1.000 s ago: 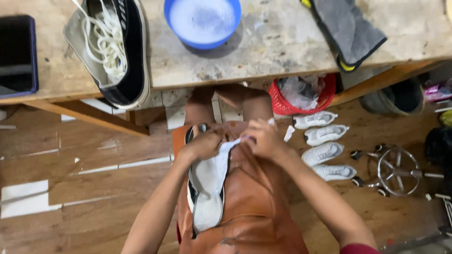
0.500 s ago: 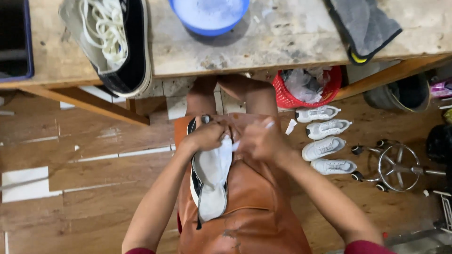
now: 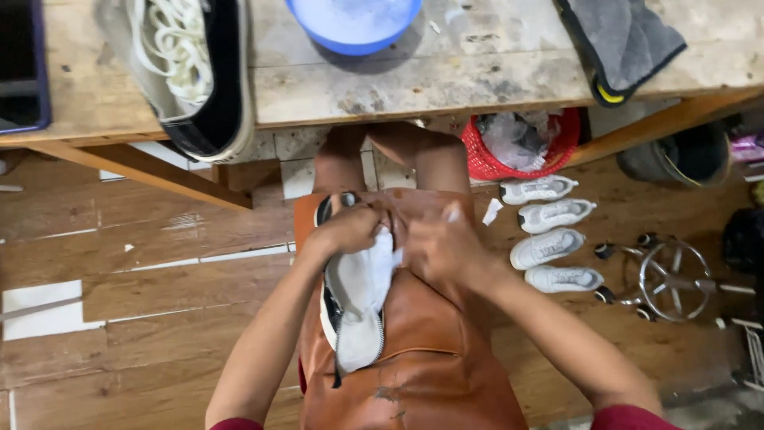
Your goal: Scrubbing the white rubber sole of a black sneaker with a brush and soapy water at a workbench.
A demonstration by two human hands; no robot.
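Note:
A black and white shoe (image 3: 350, 306) lies on my lap over a brown leather apron (image 3: 430, 374), its toe pointing away from me. My left hand (image 3: 346, 231) grips the front of the shoe. My right hand (image 3: 438, 243) is closed beside it, pressing on the white material at the shoe's upper. On the wooden workbench (image 3: 446, 76) above lie another black shoe with white laces (image 3: 191, 72), a blue bowl (image 3: 354, 24) and a grey cloth (image 3: 617, 40).
A red basket (image 3: 525, 147) with plastic stands under the bench. Several white sneakers (image 3: 549, 239) lie in a row on the wooden floor at right, beside a metal wheeled stool base (image 3: 672, 279). A dark tray (image 3: 22, 68) sits at the bench's left end.
Both hands have shifted slightly along the front of the shoe, drawing closer together. The view has tilted down a little.

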